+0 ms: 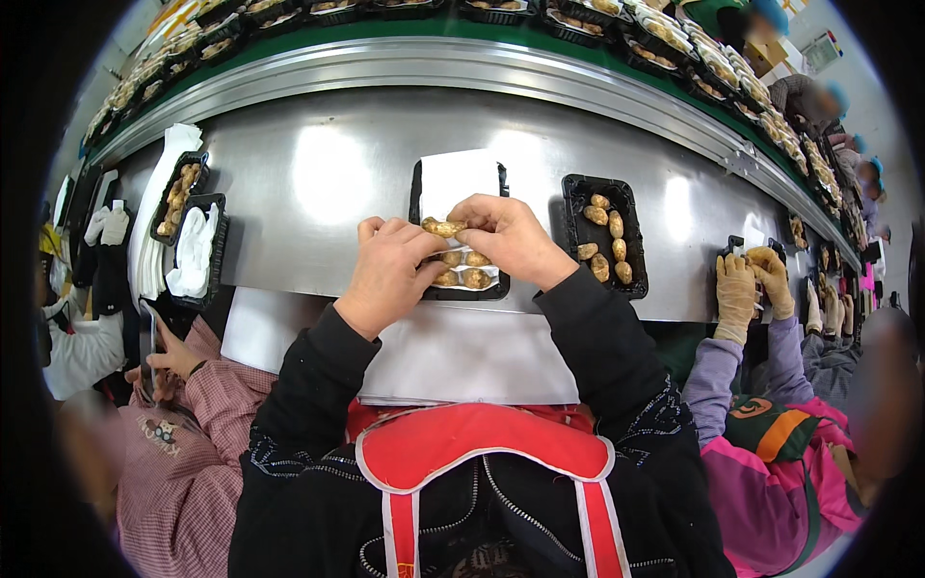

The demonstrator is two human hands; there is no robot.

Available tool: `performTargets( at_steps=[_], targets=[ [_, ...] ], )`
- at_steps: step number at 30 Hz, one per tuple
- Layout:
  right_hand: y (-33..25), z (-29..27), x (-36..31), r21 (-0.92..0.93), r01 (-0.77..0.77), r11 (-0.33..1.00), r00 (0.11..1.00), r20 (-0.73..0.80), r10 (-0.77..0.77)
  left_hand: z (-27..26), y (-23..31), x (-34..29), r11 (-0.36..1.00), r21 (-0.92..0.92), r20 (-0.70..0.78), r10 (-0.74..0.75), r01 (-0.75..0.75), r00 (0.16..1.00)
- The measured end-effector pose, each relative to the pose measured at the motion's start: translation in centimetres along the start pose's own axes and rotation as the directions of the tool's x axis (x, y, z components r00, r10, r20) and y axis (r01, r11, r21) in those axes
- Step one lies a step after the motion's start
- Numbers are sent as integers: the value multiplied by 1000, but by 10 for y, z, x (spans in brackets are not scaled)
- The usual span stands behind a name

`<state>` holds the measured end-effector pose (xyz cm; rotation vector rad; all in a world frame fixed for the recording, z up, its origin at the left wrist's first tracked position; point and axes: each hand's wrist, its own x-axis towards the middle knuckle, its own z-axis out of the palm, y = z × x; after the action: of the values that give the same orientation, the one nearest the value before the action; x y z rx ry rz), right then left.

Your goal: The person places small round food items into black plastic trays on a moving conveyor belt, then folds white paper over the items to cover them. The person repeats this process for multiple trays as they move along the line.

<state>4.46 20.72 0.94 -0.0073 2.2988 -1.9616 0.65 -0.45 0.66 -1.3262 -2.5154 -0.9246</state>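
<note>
In front of me sits a black plastic tray (418, 193) lined with a white paper sheet (458, 178). Small brown oval pieces of produce (476, 278), like little potatoes or mushrooms, lie in its near part. Over it, my left hand (392, 270) is closed, fingertips pinching what looks like a thin paper edge. Thumb and forefinger of my right hand (517, 238) close at the right end of one brown oval piece (443, 227), which lies between both hands. Palms and some fingertips are hidden. To the right, a second black tray (572, 226) holds several more brown pieces.
At left on the metal table (260, 193) are a filled tray (171, 231), a tray with white paper or cloth (196, 252) and stacked white sheets (154, 202). A green conveyor (405, 26) carries filled trays behind. A co-worker's gloved hands (737, 289) work right; another person holds a phone (147, 342) left.
</note>
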Motion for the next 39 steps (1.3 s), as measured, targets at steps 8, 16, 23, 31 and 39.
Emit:
performTargets(
  at_steps=[8,16,23,31,39],
  targets=[
    [1,-3,0,-245,64,967,998,13,-63,2,2,-4,996,6,-35,-87,88,996],
    [6,-3,0,-371,180,911,982,19,-186,3,2,-2,996,60,-42,-63,65,997],
    [7,-6,0,-445,216,869,976,67,-208,3,3,-2,996,84,-45,-33,37,998],
    [6,-4,-2,-485,261,835,963,75,-257,3,3,0,997,73,-14,-27,28,1000],
    [-14,-50,-35,-528,194,827,895,-250,-369,2,1,2,998,50,5,-24,23,1000]
  ],
)
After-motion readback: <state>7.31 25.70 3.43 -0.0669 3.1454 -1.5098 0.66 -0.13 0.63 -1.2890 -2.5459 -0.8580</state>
